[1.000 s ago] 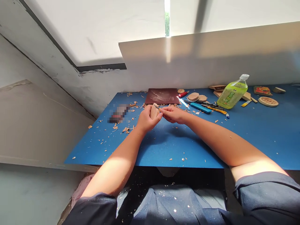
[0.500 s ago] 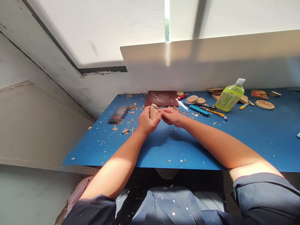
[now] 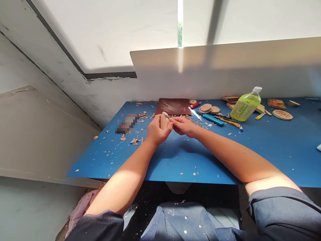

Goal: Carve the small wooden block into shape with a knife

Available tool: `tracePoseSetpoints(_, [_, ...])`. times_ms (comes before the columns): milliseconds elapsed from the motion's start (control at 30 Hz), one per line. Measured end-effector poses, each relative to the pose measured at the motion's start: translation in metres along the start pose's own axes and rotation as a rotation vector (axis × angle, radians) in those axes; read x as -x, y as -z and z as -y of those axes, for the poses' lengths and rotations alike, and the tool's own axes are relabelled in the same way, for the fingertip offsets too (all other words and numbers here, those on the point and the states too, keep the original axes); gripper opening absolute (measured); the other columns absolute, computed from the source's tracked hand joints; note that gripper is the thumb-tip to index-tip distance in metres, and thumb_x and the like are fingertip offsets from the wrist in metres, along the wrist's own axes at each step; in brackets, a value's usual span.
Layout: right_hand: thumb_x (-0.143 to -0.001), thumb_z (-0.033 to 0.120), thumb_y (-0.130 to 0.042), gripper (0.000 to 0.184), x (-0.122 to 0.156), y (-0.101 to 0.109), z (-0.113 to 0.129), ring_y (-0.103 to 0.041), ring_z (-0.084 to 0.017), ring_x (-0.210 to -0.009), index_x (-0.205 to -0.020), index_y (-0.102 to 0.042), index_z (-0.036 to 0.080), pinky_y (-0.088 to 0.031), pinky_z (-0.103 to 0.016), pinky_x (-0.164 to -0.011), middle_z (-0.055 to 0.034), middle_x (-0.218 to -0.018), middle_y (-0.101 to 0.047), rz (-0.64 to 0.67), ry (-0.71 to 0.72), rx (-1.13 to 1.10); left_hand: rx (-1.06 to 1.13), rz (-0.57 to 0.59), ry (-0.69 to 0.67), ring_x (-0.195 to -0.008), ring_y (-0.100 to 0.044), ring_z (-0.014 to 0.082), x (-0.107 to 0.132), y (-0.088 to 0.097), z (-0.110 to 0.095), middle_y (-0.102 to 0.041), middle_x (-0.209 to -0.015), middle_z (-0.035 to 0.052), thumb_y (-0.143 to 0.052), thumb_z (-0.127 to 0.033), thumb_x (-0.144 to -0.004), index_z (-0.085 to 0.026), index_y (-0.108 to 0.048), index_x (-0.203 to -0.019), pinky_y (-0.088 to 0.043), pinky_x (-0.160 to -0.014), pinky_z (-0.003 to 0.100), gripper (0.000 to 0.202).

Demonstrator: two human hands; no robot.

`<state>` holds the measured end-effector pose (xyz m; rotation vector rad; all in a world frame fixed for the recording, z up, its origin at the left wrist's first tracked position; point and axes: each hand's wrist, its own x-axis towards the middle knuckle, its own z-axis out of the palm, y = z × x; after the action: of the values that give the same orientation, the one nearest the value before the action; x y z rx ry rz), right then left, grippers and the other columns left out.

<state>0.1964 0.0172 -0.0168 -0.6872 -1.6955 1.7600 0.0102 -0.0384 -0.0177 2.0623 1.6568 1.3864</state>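
Pale wooden block (image 3: pixel 164 121), gripped snugly in the closed left hand (image 3: pixel 157 130), sits well braced while the right hand (image 3: pixel 184 126) pinches what looks like a small blade (image 3: pixel 168 117) close against its tip.

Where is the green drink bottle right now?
In the head view, the green drink bottle sits toward the right of the blue workbench, well right of the person's right hand and just beyond the yellow utility knife.

A pale wood block (image 3: pixel 164 121), matt and smooth, over a glossy blue tabletop (image 3: pixel 276 157); behind the block, rough brown sandpaper (image 3: pixel 173 106); right of it, a shiny plastic bottle (image 3: pixel 245 108).
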Motion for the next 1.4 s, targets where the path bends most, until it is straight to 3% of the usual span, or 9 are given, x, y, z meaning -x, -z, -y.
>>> tracePoseSetpoints(267, [-0.104,0.066,-0.063,0.047,0.005,0.007,0.011,-0.017,-0.009,-0.05,-0.087,-0.044,0.026,-0.011,-0.024,-0.045,0.0107,-0.062,-0.028,0.106,-0.171,-0.064,-0.087,-0.036,-0.033,-0.088,-0.072,0.026,-0.003,0.0,0.007,-0.075,-0.105,0.0075,-0.076,-0.061,-0.089,-0.023,-0.062,-0.119,-0.052,-0.077,0.036,0.05])
tracePoseSetpoints(600, [-0.096,0.073,-0.071,0.054,0.005,0.013,0.009,-0.03,-0.009,-0.052,-0.086,-0.051,0.024,-0.02,-0.023,-0.046,0.0083,-0.064,-0.037,0.082,-0.034,0.005,0.063,0.079,0.041,-0.092,-0.072,0.0241,-0.004,0.004,0.007,-0.077,-0.109,0.0061,-0.084,-0.063,-0.082,-0.023,-0.062,-0.125,-0.053,-0.08,0.035,0.062])
tracePoseSetpoints(733, [-0.098,0.079,-0.064,0.058,0.003,0.017,0.006,-0.024,-0.009,-0.051,-0.086,-0.052,0.023,-0.018,-0.024,-0.046,0.0098,-0.062,-0.032,0.1,-0.01,0.119,0.11,0.124,0.047,-0.094,-0.073,0.0241,-0.004,0.004,0.006,-0.077,-0.112,0.0064,-0.087,-0.064,-0.081,-0.024,-0.062,-0.127,-0.054,-0.079,0.034,0.066])
tracePoseSetpoints(967, [-0.101,0.084,-0.052,0.066,0.005,0.022,0.008,-0.03,-0.009,-0.052,-0.082,-0.055,0.021,-0.022,-0.024,-0.047,0.0073,-0.06,-0.039,0.046,0.058,0.399,0.039,0.137,0.005,-0.092,-0.071,0.0251,-0.004,0.002,0.008,-0.076,-0.109,0.0067,-0.081,-0.061,-0.086,-0.023,-0.064,-0.123,-0.053,-0.08,0.037,0.056])
tracePoseSetpoints(1067, [-0.098,0.084,-0.057,0.064,0.004,0.024,0.005,-0.028,-0.009,-0.051,-0.085,-0.055,0.022,-0.02,-0.024,-0.046,0.008,-0.062,-0.037,0.06,0.007,0.316,0.02,0.125,0.014,-0.092,-0.072,0.0262,-0.004,0.001,0.009,-0.077,-0.109,0.0072,-0.081,-0.06,-0.086,-0.023,-0.064,-0.124,-0.054,-0.081,0.038,0.055])
tracePoseSetpoints(1233, [-0.098,0.081,-0.063,0.06,0.003,0.031,0.005,-0.022,-0.008,-0.051,-0.083,-0.051,0.023,-0.016,-0.023,-0.046,0.0093,-0.063,-0.031,0.214,-0.15,0.117,0.059,0.132,0.011,-0.088,-0.07,0.0234,-0.005,0.002,0.01,-0.076,-0.106,0.0059,-0.08,-0.059,-0.087,-0.023,-0.064,-0.122,-0.052,-0.078,0.035,0.053])
tracePoseSetpoints(1400, [-0.099,0.077,-0.065,0.059,0.003,0.03,0.006,-0.023,-0.008,-0.053,-0.083,-0.051,0.023,-0.015,-0.022,-0.047,0.008,-0.066,-0.033,0.193,-0.13,0.081,0.117,0.147,0.008,-0.088,-0.069,0.0226,-0.005,0.002,0.012,-0.076,-0.105,0.0062,-0.079,-0.06,-0.088,-0.023,-0.063,-0.122,-0.051,-0.075,0.033,0.053])
